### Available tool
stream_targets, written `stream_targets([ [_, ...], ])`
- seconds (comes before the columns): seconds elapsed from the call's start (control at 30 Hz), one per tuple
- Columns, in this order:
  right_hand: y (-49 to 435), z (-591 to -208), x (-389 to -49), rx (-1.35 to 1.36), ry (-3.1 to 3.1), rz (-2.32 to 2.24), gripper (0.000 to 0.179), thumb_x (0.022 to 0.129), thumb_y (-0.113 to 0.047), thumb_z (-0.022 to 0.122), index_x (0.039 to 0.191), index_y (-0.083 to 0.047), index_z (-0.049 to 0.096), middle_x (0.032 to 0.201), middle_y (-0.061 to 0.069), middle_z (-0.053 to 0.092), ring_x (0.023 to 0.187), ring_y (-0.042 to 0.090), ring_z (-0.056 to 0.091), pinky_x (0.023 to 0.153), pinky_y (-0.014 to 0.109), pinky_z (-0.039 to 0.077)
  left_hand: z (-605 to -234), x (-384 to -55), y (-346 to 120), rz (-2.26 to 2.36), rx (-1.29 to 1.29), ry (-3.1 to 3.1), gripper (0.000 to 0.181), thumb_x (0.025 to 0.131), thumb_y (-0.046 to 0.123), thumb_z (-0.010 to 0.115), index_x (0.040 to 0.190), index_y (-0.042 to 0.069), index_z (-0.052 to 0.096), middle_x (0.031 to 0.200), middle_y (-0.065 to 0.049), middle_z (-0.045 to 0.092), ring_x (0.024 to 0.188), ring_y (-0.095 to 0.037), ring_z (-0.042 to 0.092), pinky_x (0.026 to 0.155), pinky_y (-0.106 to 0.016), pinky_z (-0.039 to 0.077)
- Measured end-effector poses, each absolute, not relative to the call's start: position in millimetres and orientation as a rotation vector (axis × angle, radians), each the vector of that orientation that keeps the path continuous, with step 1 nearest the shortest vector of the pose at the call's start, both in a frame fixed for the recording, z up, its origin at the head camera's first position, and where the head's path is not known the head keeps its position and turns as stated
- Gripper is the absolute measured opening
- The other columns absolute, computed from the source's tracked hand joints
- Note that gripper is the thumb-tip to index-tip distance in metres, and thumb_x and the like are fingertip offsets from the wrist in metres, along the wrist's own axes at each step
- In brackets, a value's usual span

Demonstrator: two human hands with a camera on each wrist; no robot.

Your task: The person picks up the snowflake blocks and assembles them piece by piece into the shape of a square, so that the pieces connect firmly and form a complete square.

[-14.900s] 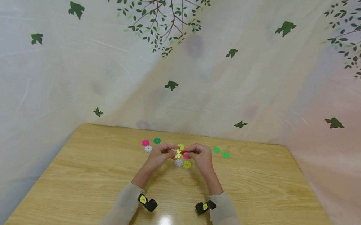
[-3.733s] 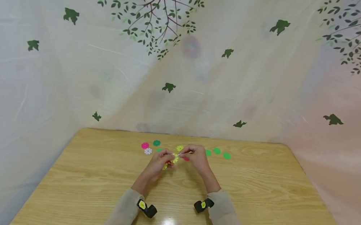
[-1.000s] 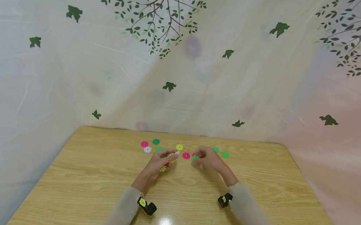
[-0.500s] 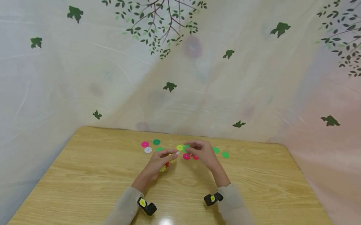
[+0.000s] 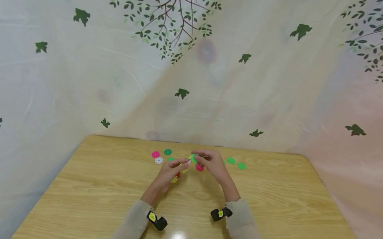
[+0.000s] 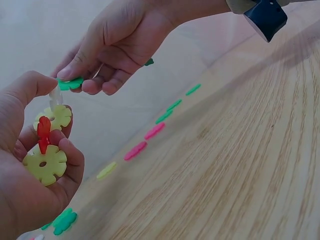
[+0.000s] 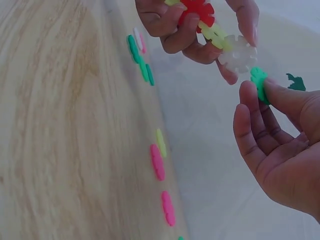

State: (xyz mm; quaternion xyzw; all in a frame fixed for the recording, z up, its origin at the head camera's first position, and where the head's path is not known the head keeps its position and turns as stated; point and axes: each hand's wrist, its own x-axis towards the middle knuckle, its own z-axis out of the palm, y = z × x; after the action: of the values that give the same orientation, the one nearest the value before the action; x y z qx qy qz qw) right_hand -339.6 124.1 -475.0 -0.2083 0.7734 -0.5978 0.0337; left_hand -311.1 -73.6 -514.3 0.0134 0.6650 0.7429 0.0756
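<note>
My left hand (image 5: 168, 174) grips a short chain of notched, flower-shaped plastic discs. In the left wrist view, a yellow disc (image 6: 46, 165) sits at the lower end, then a red disc (image 6: 44, 131) and another yellow disc (image 6: 56, 118). A whitish disc (image 7: 239, 52) is at the upper end, by the left thumb and forefinger. My right hand (image 5: 212, 164) pinches a green disc (image 7: 259, 84) between thumb and fingers. Its edge is right at the rim of the whitish disc.
Loose discs lie along the far part of the wooden table (image 5: 273, 204): a pink disc (image 5: 155, 154), dark green disc (image 5: 168, 152) and white disc (image 5: 158, 160) at left, another pink disc (image 5: 199, 167) below the right hand, green discs (image 5: 241, 166) at right. A printed cloth (image 5: 138, 99) hangs behind.
The chain has gained the whitish disc since the earliest frame. The right hand went right, took a green disc and brought it back left to the chain's end. The left hand stays nearly still.
</note>
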Motion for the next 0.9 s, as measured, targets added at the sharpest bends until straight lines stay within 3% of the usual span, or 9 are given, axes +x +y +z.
stream_targets([
  [0.13,122.7,-478.2,-336.7,-0.680,2.372,-1.831,0.027,0.101,-0.010,0.063,0.124,0.003,0.070,0.101,0.033,0.070,0.074,0.025,0.067,0.071,0.044,0.059,-517.0,-310.6,-74.1,2.218,0.073,2.014,0.033,0.097,0.018,0.071,0.124,0.000,0.070,0.109,0.002,0.068,0.064,-0.006,0.044,0.057,-0.018,0.044],
  [0.3,119.9,-479.5,-333.6,-0.699,2.382,-1.861,0.026,0.100,-0.011,0.065,0.122,0.001,0.071,0.097,0.026,0.072,0.071,0.022,0.066,0.066,0.037,0.058,-517.8,-309.8,-73.9,2.216,0.091,2.034,0.034,0.097,0.016,0.070,0.125,-0.002,0.069,0.111,0.000,0.070,0.064,-0.005,0.045,0.059,-0.018,0.044],
  [0.47,117.4,-480.9,-332.9,-0.673,2.403,-1.952,0.025,0.096,-0.007,0.070,0.117,0.006,0.070,0.093,0.026,0.070,0.068,0.013,0.067,0.065,0.034,0.061,-515.7,-309.9,-73.3,2.219,0.086,2.020,0.035,0.097,0.016,0.070,0.127,-0.002,0.069,0.105,0.003,0.068,0.065,-0.005,0.045,0.059,-0.018,0.044],
  [0.63,115.8,-481.5,-334.2,-0.604,2.414,-2.009,0.022,0.095,-0.005,0.070,0.112,0.008,0.072,0.094,0.031,0.070,0.065,0.004,0.064,0.061,0.023,0.057,-512.7,-309.9,-72.3,2.214,0.111,2.005,0.036,0.098,0.019,0.069,0.128,0.000,0.068,0.105,0.004,0.067,0.067,-0.007,0.046,0.060,-0.019,0.044],
  [0.9,112.7,-477.1,-333.3,-0.499,2.392,-2.065,0.023,0.095,-0.002,0.070,0.111,0.013,0.071,0.097,0.034,0.071,0.065,0.004,0.065,0.061,0.017,0.053,-513.9,-310.5,-70.4,2.234,0.125,2.004,0.036,0.099,0.019,0.068,0.129,-0.001,0.068,0.104,0.003,0.066,0.063,-0.007,0.047,0.058,-0.019,0.044],
])
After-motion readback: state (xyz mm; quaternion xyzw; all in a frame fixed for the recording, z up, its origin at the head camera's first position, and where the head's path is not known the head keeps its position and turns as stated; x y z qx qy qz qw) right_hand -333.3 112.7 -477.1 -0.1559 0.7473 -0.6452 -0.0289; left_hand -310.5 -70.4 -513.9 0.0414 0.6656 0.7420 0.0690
